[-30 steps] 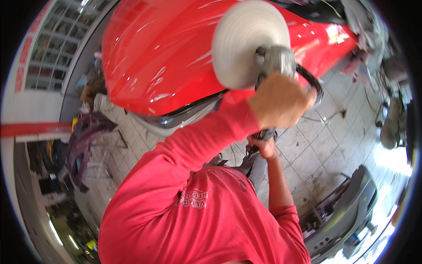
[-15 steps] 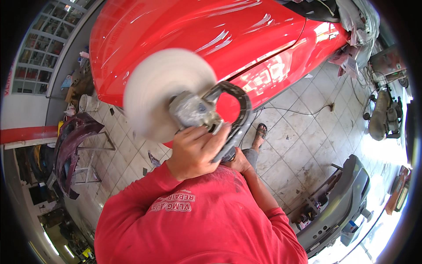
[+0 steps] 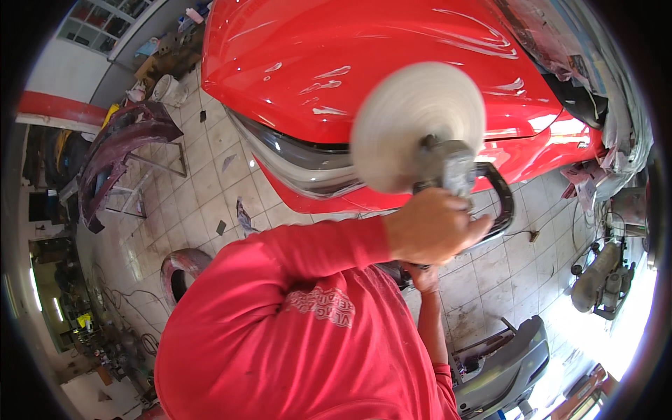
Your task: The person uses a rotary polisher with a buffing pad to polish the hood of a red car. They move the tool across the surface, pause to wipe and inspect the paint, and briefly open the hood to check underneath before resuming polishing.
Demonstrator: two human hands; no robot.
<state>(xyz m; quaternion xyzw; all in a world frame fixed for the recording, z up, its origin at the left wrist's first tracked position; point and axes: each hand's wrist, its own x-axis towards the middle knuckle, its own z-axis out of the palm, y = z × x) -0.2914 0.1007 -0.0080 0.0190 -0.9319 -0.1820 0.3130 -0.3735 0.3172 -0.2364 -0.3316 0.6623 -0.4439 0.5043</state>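
Left hand raised, fingers curled tight — right hand lower, forearm extended down, grip hidden.

Glossy red car body; fluffy white buffing pad; matt floor tiles.

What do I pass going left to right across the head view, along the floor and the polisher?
Dark maroon bumper on a stand → loose red fender panel on the tiles → white polishing pad → left hand on the polisher → black loop handle → grey compressor-like machine.
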